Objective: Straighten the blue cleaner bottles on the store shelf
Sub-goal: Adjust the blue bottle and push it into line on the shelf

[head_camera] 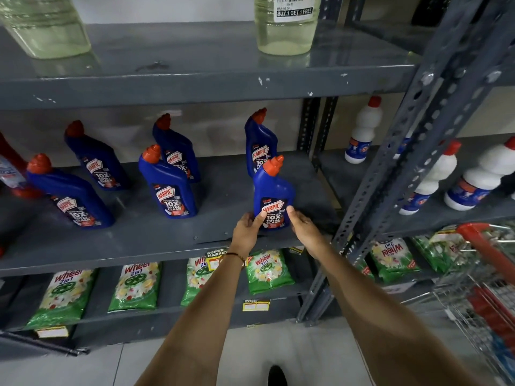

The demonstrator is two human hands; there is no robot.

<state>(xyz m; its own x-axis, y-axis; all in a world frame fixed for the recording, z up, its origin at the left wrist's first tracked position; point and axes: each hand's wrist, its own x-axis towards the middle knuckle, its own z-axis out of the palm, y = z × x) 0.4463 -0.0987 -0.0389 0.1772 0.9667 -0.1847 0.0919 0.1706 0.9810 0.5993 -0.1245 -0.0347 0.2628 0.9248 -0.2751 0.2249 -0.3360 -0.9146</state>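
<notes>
- Four blue Harpic bottles (167, 185) are seen spaced across the left and centre of the grey shelf (167, 240).
- Right of centre, the front Harpic bottle (273, 190) is clasped low at its label: left hand (246, 232) fingers and right hand (302, 227) fingers pressed against either side.
- The plastic is judged stiff, smooth, liquid-heavy; the lower body is best gripped, not the angled red cap (273, 165).

bare arms, thin bracelet (235, 255) on l wrist.
</notes>
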